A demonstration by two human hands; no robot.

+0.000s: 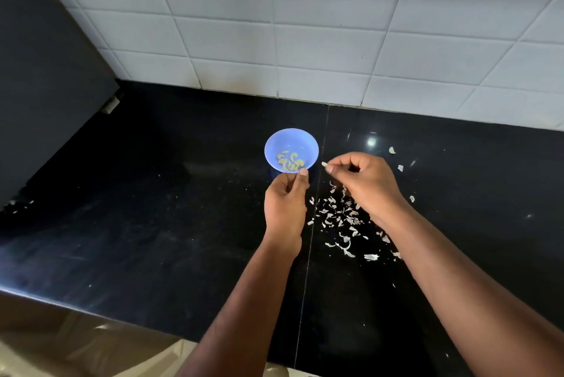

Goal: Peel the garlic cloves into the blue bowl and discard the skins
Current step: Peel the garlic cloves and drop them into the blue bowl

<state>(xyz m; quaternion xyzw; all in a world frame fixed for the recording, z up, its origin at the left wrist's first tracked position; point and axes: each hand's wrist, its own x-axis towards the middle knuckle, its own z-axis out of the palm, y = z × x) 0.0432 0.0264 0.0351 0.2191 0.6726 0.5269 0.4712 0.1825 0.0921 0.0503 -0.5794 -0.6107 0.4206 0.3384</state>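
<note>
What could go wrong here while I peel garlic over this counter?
The right hand pinches a small piece beside the blue bowl, not over it, so it could drop onto the counter. The loose skins lie close to the bowl and could end up among the peeled cloves.

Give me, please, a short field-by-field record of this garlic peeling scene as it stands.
surface: black countertop against a white tiled wall
blue bowl: upright, holds peeled garlic cloves
left hand: fingers curled, thumb at the bowl's near rim; contents cannot be told
right hand: pinches a small pale piece beside the bowl
skins: scattered on the countertop under the right hand, not yet discarded
</note>
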